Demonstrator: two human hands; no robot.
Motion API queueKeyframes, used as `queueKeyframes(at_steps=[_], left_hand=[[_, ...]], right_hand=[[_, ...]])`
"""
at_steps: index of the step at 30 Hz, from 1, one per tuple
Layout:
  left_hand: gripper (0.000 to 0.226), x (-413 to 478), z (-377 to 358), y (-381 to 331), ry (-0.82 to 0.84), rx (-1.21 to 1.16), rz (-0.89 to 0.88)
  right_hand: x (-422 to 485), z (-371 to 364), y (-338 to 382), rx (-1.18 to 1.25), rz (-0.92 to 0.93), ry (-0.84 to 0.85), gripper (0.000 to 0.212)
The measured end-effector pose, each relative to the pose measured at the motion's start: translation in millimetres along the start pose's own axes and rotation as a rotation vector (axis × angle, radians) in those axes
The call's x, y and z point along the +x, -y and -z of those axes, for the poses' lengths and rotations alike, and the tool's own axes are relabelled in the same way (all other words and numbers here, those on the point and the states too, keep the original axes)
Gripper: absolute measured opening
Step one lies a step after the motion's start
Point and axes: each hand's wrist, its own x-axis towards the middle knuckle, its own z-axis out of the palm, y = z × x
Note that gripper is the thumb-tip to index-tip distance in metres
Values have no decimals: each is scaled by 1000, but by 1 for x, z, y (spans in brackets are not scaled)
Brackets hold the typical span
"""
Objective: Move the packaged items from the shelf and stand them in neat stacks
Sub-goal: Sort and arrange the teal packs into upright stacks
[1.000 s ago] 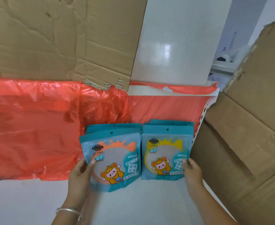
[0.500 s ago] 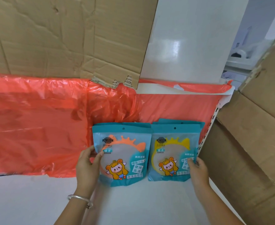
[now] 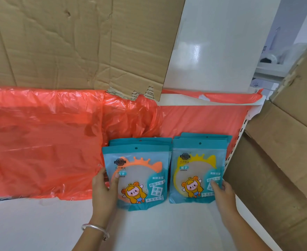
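Observation:
Two upright stacks of teal mirror packages stand side by side on the white shelf (image 3: 149, 230), leaning against the red plastic behind. The left stack's front package (image 3: 140, 178) shows an orange mirror; my left hand (image 3: 104, 193) grips its left edge, thumb across the front. The right stack's front package (image 3: 197, 171) shows a yellow mirror; my right hand (image 3: 223, 195) rests on its lower right corner with fingers pressed against it. Further packages stand behind each front one, only their top edges showing.
Red plastic sheeting (image 3: 40, 142) covers the shelf back. Torn cardboard (image 3: 67, 42) hangs above it. Large cardboard boxes (image 3: 279, 160) crowd the right side past the slotted shelf upright (image 3: 239, 134). A silver bangle (image 3: 94, 229) sits on my left wrist.
The front orange package has been stood up straighter against its stack, and my left hand has slid along its left edge. My right hand stays on the yellow package's lower right corner.

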Motion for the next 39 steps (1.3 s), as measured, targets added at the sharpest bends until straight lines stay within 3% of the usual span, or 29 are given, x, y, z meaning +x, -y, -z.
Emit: queueKeyframes(at_steps=[5, 7, 9, 10, 12, 14, 16, 20, 23, 32, 36, 39], left_hand=[[39, 1, 3, -1, 28, 40, -26], [40, 3, 4, -1, 36, 55, -33], [41, 4, 5, -2, 41, 48, -31], [41, 4, 5, -4, 40, 37, -23], [42, 3, 3, -6, 32, 11, -13], [47, 0, 2, -9, 27, -4, -17], [49, 0, 0, -12, 17, -20, 11], [32, 0, 1, -11, -14, -113, 60], [14, -2, 3, -9, -21, -164, 55], [17, -2, 7, -13, -18, -225, -11], [21, 4, 4, -16, -10, -213, -20], [12, 8, 0, -8, 64, -83, -23]], right_hand=[[-5, 0, 1, -110, -11, -16, 43], [-11, 0, 7, -189, -4, -100, 51], [-25, -3, 12, -223, 98, -187, 44], [-35, -7, 14, -226, 169, -157, 35], [-57, -23, 14, -280, 298, 72, 19], [-75, -47, 13, -401, 349, 325, 18], [-83, -72, 17, -451, 310, 448, 25], [-85, -98, 29, -395, 140, 425, 17], [-85, -98, 23, -409, 121, 439, 21], [-88, -88, 19, -525, 119, 659, 25], [-84, -90, 17, -785, 142, 519, 41], [-87, -94, 16, -920, 127, 505, 39]])
